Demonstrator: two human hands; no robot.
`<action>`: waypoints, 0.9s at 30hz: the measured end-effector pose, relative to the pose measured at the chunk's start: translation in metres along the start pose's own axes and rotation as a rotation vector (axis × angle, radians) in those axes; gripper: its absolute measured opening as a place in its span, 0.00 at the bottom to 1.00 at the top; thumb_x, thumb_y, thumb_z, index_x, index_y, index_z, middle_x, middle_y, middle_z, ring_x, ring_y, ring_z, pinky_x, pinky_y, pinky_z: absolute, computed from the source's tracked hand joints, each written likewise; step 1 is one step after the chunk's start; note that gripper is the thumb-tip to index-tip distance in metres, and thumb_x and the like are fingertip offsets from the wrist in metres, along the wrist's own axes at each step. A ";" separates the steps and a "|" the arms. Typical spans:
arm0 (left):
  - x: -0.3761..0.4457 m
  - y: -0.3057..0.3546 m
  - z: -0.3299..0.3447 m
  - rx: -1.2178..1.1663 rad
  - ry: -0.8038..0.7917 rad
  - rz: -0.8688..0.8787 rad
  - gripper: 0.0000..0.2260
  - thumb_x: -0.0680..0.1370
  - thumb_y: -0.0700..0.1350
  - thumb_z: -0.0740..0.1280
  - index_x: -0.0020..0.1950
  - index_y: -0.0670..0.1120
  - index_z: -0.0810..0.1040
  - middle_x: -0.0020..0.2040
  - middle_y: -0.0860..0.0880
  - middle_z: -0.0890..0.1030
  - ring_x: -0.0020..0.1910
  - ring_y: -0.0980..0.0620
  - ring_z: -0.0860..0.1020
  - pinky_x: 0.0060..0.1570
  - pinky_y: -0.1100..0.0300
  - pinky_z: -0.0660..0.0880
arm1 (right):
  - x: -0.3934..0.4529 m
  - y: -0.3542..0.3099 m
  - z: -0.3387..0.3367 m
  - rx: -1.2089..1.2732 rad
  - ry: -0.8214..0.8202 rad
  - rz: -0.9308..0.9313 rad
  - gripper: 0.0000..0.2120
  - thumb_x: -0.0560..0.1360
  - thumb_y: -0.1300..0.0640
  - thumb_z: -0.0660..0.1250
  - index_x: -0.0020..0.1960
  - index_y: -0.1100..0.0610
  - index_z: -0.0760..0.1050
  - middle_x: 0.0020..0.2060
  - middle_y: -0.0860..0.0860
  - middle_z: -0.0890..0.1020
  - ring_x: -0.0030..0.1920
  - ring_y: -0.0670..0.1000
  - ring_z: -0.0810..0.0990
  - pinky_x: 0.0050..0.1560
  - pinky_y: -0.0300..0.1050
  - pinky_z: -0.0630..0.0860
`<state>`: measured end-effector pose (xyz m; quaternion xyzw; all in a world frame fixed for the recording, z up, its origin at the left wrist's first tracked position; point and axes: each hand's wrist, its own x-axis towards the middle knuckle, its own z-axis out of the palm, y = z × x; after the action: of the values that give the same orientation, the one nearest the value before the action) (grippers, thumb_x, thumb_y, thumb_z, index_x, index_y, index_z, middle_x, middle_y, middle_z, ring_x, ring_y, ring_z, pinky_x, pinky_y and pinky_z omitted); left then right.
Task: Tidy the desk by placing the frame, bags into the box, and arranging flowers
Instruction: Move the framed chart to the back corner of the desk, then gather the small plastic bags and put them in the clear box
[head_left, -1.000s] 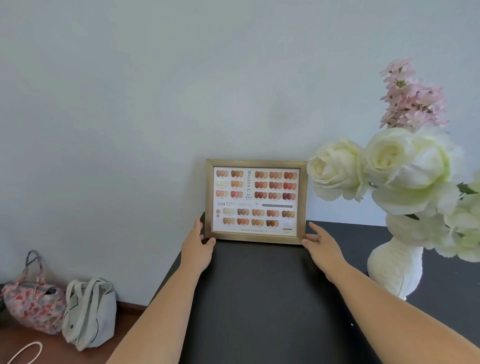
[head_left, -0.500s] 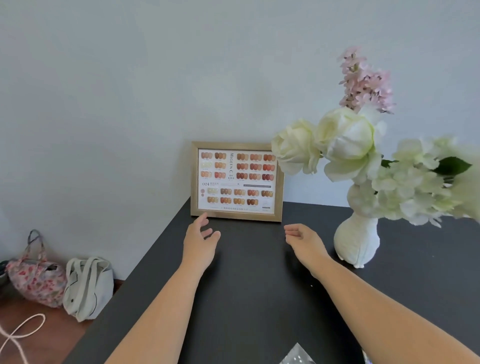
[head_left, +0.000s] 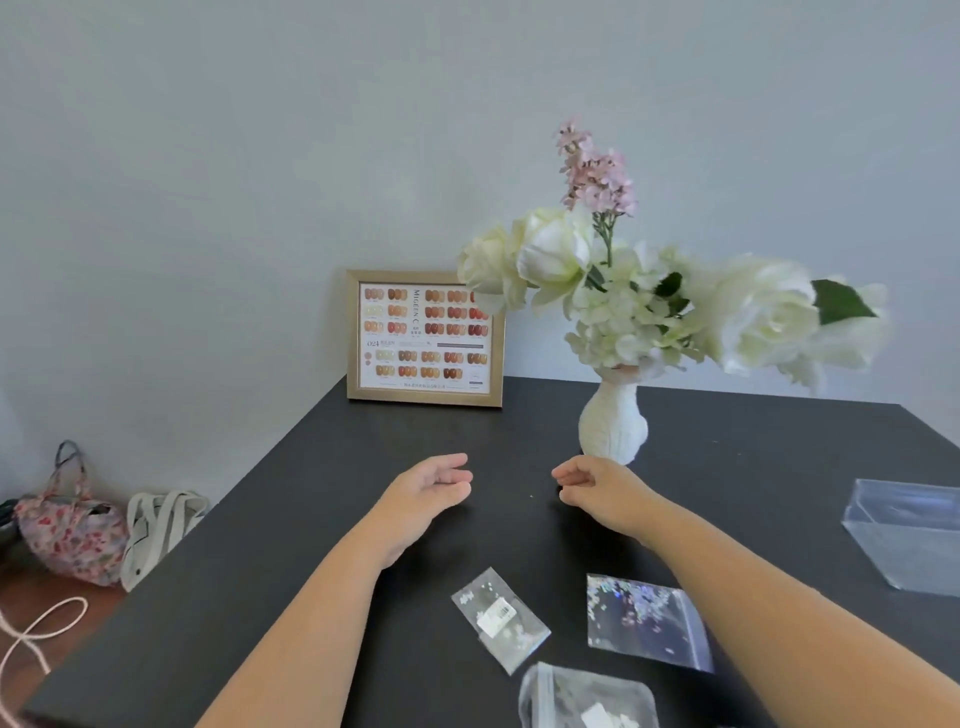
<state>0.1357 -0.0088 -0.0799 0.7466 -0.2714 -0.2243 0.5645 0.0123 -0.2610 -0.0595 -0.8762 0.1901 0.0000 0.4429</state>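
A gold frame (head_left: 425, 399) with a nail colour chart stands upright against the wall at the desk's back left corner. To its right a white vase (head_left: 613, 431) holds white and pink flowers (head_left: 597, 270). My left hand (head_left: 431, 486) and my right hand (head_left: 597, 486) hover empty over the desk's middle, fingers loosely curled, well apart from the frame. Three small clear bags lie near me: one with white bits (head_left: 500, 618), a glittery one (head_left: 644, 621), and one at the bottom edge (head_left: 587, 699). A clear box (head_left: 914, 540) sits at the right.
The black desk (head_left: 291, 545) has its left edge close to my left arm. On the floor at the left sit a floral bag (head_left: 67, 530), a white tote (head_left: 158, 530) and a loop of cord (head_left: 36, 629). The grey wall stands right behind the frame.
Both hands let go of the frame and drew back toward me. The view pulled back and down, so the small bags and the clear box came into sight.
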 end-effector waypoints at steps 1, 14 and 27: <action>-0.006 0.001 0.002 -0.008 -0.047 -0.007 0.17 0.77 0.50 0.70 0.65 0.59 0.76 0.59 0.59 0.82 0.59 0.61 0.78 0.65 0.57 0.69 | -0.010 0.003 -0.007 -0.033 -0.005 -0.003 0.13 0.74 0.55 0.67 0.57 0.43 0.74 0.50 0.42 0.81 0.53 0.43 0.78 0.54 0.38 0.71; -0.080 0.031 0.045 0.397 -0.471 -0.110 0.36 0.67 0.48 0.79 0.72 0.60 0.69 0.71 0.61 0.68 0.69 0.59 0.67 0.70 0.59 0.62 | -0.141 0.050 -0.019 -0.431 0.014 -0.011 0.44 0.61 0.31 0.72 0.72 0.48 0.68 0.72 0.44 0.68 0.72 0.49 0.64 0.67 0.47 0.63; -0.086 0.033 0.058 0.726 -0.019 -0.246 0.26 0.57 0.66 0.78 0.47 0.56 0.76 0.49 0.53 0.79 0.48 0.54 0.77 0.40 0.57 0.71 | -0.146 0.022 -0.029 -0.412 -0.069 0.181 0.40 0.64 0.43 0.78 0.70 0.56 0.69 0.66 0.52 0.72 0.66 0.57 0.68 0.63 0.48 0.67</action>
<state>0.0287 -0.0010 -0.0605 0.9228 -0.2467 -0.1867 0.2297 -0.1352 -0.2471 -0.0341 -0.9269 0.2485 0.1087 0.2593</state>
